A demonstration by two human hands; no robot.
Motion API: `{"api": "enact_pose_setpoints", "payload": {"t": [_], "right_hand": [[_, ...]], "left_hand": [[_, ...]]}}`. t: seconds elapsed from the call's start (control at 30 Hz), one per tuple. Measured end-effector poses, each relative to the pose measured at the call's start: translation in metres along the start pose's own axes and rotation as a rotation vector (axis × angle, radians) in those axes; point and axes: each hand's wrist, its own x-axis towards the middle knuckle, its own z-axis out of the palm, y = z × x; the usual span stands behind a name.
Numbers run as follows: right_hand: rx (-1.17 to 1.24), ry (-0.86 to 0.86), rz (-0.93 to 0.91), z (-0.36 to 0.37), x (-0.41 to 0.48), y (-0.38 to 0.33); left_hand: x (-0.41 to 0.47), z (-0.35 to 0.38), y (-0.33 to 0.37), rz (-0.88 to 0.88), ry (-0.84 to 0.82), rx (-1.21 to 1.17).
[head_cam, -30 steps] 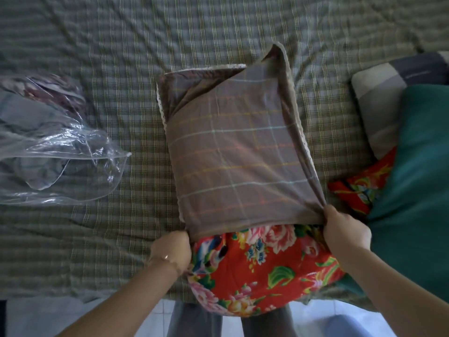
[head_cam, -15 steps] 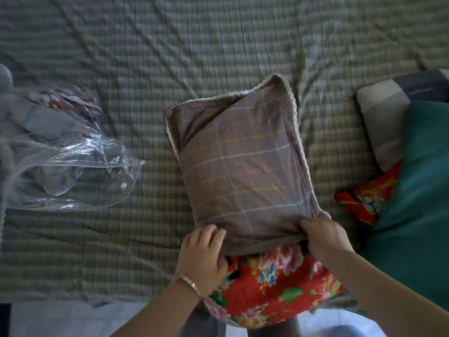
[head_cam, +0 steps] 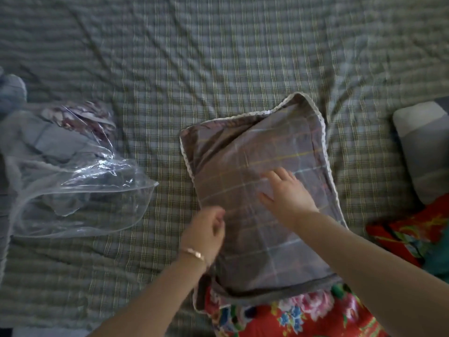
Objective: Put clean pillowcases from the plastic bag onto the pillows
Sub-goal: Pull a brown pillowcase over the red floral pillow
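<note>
A green checked bedsheet [head_cam: 218, 57] fills the view, bearing no readable writing. On it lies the brown plaid pillowcase [head_cam: 255, 178], red floral pillow [head_cam: 303, 314] protruding. Plastic bag [head_cam: 73, 186] lies left. Right hand [head_cam: 289, 195] rests flat, fingers spread; left hand [head_cam: 206, 232] curls at its edge, grip unclear.

The pillowcase [head_cam: 255, 181] is matt woven cloth with lace-like trim; at nine o'clock, the plastic bag [head_cam: 80, 188] looks glossy, clear, crinkled; the bedsheet [head_cam: 218, 57] seems soft checked cotton.
</note>
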Motion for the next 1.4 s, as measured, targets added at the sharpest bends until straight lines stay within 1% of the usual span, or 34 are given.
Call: {"api": "enact_pose_setpoints", "payload": {"t": [0.03,0.07,0.13,0.17,0.2,0.27,0.33,0.43,0.5,0.57,0.6,0.67,0.77,0.83,0.93,0.97,1.0,1.07,1.17,1.2,1.23,1.27,1.3,1.33,1.37,1.4], "right_hand": [[-0.051,-0.033,-0.003,0.002,0.012,-0.003],[-0.105,-0.066,0.007,0.004,0.023,-0.005],[-0.21,-0.115,0.008,0.01,0.039,-0.004],[-0.257,-0.13,-0.012,0.011,0.044,-0.003],[-0.286,-0.146,-0.041,0.015,0.052,-0.001],[-0.288,-0.155,-0.082,0.016,0.058,0.005],[-0.281,-0.133,-0.163,0.018,0.059,0.011],[-0.238,0.022,-0.388,0.019,0.052,0.029],[-0.266,0.079,-0.512,0.013,0.044,0.044],[-0.228,0.099,-0.605,0.006,0.033,0.057],[-0.191,0.128,-0.635,0.004,0.028,0.061],[-0.119,0.199,-0.653,0.001,0.019,0.062],[-0.054,0.262,-0.587,0.001,0.015,0.055],[-0.09,0.228,-0.568,0.004,0.019,0.053],[-0.18,0.141,-0.555,0.014,0.021,0.057],[-0.193,0.128,-0.54,0.018,0.021,0.06],[-0.202,0.124,-0.532,0.021,0.022,0.061],[-0.224,0.141,-0.537,0.025,0.027,0.061],[-0.248,0.224,-0.499,0.029,0.034,0.062],[-0.266,0.245,-0.494,0.032,0.035,0.063],[-0.286,0.262,-0.497,0.035,0.035,0.064],[-0.302,0.272,-0.49,0.038,0.034,0.065],[-0.311,0.27,-0.463,0.04,0.032,0.065],[-0.304,0.269,-0.42,0.042,0.029,0.065],[-0.27,0.276,-0.363,0.044,0.026,0.066],[-0.207,0.29,-0.292,0.045,0.022,0.07]], "left_hand": [[0.023,-0.004,-0.002,-0.101,0.11,-0.011],[0.044,-0.006,-0.005,-0.178,0.148,-0.022],[0.071,-0.002,-0.008,-0.245,0.094,-0.004],[0.076,0.0,-0.008,-0.245,0.086,0.01],[0.082,0.001,-0.009,-0.239,0.113,0.004],[0.083,0.002,-0.011,-0.186,0.175,-0.034],[0.078,0.0,-0.017,-0.168,0.195,-0.098],[0.066,-0.006,-0.022,-0.097,0.184,-0.118],[0.056,-0.009,-0.017,0.035,0.159,-0.079],[0.048,-0.007,-0.013,0.215,0.209,0.014],[0.045,-0.005,-0.012,0.278,0.25,0.049],[0.039,-0.003,-0.009,0.294,0.295,0.064],[0.039,-0.006,-0.006,0.297,0.303,0.072],[0.042,-0.009,-0.012,0.35,0.282,0.123],[0.044,-0.007,-0.04,0.389,0.188,0.373],[0.045,-0.004,-0.049,0.394,0.165,0.43],[0.046,-0.004,-0.056,0.39,0.146,0.44],[0.049,-0.01,-0.06,0.361,0.129,0.374],[0.04,-0.016,-0.055,0.327,0.164,0.343],[0.036,-0.015,-0.054,0.282,0.117,0.364],[0.034,-0.013,-0.052,0.179,0.014,0.375],[0.036,-0.011,-0.05,0.026,-0.099,0.355],[0.042,-0.011,-0.047,-0.14,-0.17,0.314],[0.048,-0.013,-0.044,-0.242,-0.158,0.285],[0.057,-0.018,-0.037,-0.288,-0.076,0.264],[0.069,-0.025,-0.026,-0.272,0.095,0.223]]}}
